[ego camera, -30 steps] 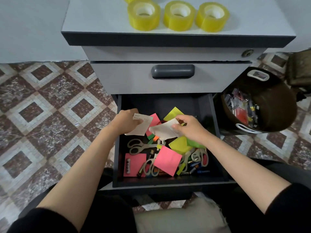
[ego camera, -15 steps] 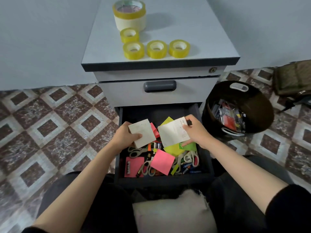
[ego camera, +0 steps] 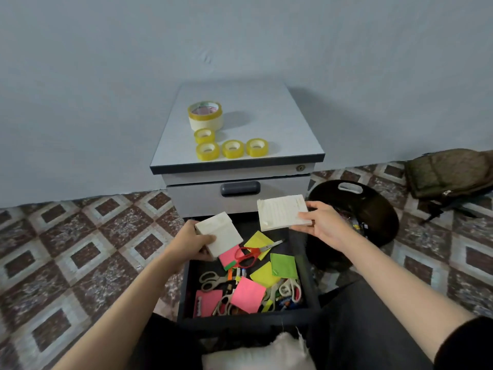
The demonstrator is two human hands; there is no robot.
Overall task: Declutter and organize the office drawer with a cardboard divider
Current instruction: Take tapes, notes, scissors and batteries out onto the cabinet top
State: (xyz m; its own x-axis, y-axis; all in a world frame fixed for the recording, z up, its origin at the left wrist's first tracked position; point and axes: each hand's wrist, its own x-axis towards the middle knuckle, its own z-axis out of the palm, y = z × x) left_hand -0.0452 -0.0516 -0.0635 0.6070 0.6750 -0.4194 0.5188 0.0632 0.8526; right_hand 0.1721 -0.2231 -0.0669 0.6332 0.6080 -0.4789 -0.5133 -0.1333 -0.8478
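Note:
The open dark drawer [ego camera: 186, 295] of a grey cabinet holds pink, yellow and green sticky notes, several scissors and small clutter. My left hand [ego camera: 190, 243] grips a thick white paper pad [ego camera: 220, 233] above the drawer's back left corner. My right hand [ego camera: 322, 222] pinches a second white pad [ego camera: 281, 212] by its right edge, raised in front of the closed middle drawer. Red-handled scissors [ego camera: 249, 253] lie near the back of the drawer. No cardboard divider is in view.
A black bin [ego camera: 373, 206] with mixed items stands right of the cabinet. Several yellow tape rolls [ego camera: 232, 148] and a larger roll [ego camera: 205, 114] sit on the cabinet top [ego camera: 266, 116]. A dark bag [ego camera: 450, 172] lies on the tiled floor at right.
Both hands have lifted the white pads up out of the drawer, the right one higher and to the right. My head has pulled back and tilted up, showing more wall and cabinet top.

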